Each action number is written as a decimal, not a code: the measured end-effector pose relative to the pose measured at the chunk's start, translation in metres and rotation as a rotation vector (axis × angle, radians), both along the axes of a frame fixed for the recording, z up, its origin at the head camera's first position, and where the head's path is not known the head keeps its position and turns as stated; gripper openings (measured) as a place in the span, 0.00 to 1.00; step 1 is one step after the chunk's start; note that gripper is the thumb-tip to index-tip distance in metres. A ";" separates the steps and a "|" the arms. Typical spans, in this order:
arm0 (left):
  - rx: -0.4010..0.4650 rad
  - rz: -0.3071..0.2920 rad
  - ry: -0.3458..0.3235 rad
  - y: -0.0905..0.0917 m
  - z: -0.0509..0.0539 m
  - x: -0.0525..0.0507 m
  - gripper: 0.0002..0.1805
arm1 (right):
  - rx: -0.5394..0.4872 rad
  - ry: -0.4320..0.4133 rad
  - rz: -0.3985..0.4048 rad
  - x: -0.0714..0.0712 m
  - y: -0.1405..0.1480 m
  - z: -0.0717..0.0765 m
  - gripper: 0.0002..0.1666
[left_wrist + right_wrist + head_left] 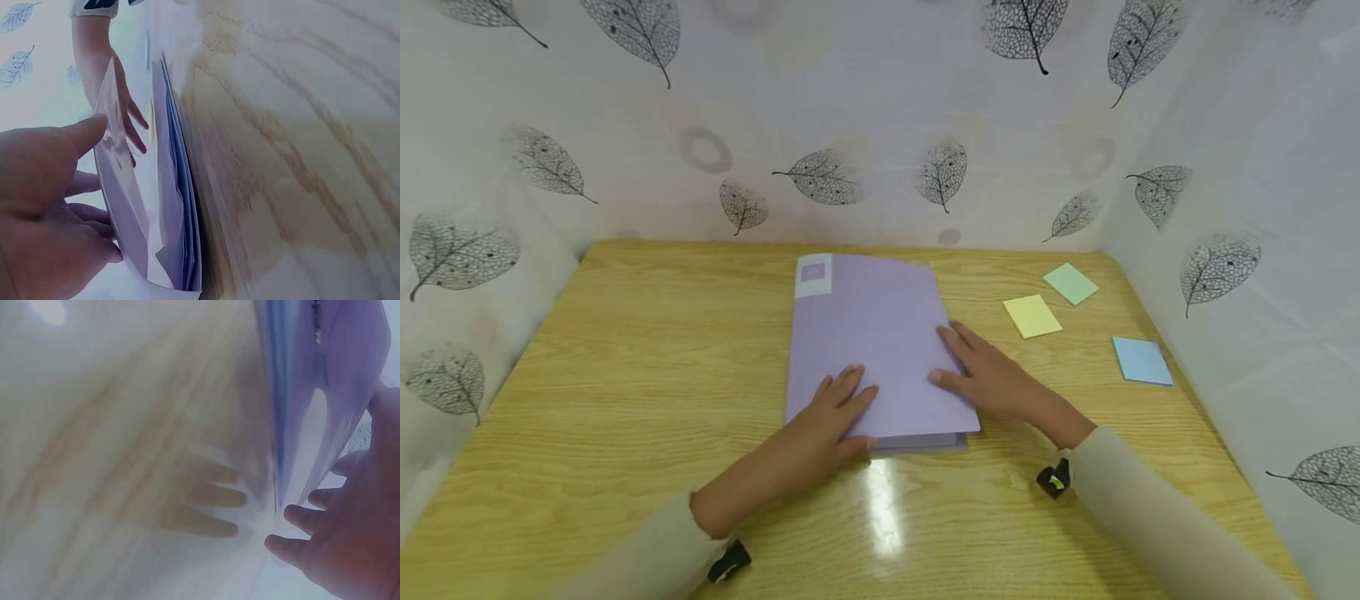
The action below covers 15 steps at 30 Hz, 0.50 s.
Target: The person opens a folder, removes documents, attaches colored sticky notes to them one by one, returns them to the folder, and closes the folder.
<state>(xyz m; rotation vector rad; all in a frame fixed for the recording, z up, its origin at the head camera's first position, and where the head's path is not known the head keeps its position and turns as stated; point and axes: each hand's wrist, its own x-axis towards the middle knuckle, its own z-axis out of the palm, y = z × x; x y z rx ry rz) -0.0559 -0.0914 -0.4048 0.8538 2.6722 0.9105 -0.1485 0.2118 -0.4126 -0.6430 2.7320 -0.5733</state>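
A light purple file folder (880, 333) with a white label at its top left corner lies on the table. Its front cover stands slightly raised along the right and near edges. In the left wrist view, bluish inner sheets of the folder (179, 187) show below the lifted cover. My left hand (823, 425) rests on the lower left of the cover with fingers spread, its thumb at the near edge. At the right edge of the cover, my right hand (992, 375) touches it with extended fingers; the right wrist view shows these fingers (306, 519) beside the cover's edge.
Right of the folder lie a yellow sticky-note pad (1032, 316), a green one (1071, 283) and a blue one (1142, 361). The wooden table (662, 350) is bordered at the back and sides by leaf-patterned white sheeting (880, 100).
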 end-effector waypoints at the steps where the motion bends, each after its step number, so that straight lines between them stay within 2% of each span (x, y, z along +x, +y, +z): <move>1: 0.005 0.011 -0.006 0.000 0.000 0.001 0.37 | -0.022 -0.015 -0.004 -0.001 0.001 0.003 0.53; 9: 0.058 0.089 -0.028 -0.001 0.002 0.008 0.37 | -0.164 -0.109 -0.059 -0.007 0.014 0.018 0.48; 15: 0.059 0.127 0.012 -0.001 0.004 0.013 0.35 | -0.329 -0.198 -0.101 -0.015 0.018 0.013 0.41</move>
